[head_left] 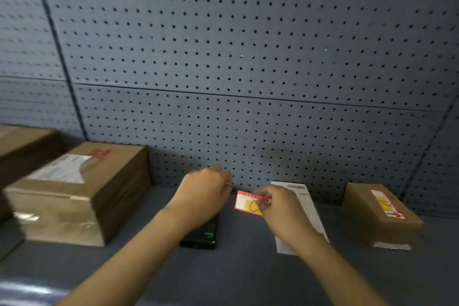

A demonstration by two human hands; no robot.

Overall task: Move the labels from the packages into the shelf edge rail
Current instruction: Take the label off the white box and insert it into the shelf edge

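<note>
Label (248, 204), red and yellow, sits pinched in my right hand (280, 206) above the shelf (149, 276), near its back edge; my left hand (206, 194) is closed beside it, contents unclear.

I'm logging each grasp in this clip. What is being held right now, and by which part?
The right hand pinches a red and yellow label by its upper right edge. The left hand is closed beside it; whether it grips anything cannot be told.

Right hand (275, 204) pinches a red-and-white label (248, 202) (slightly blurred) above the shelf (154, 271); left hand (206, 194) just beside it
</note>
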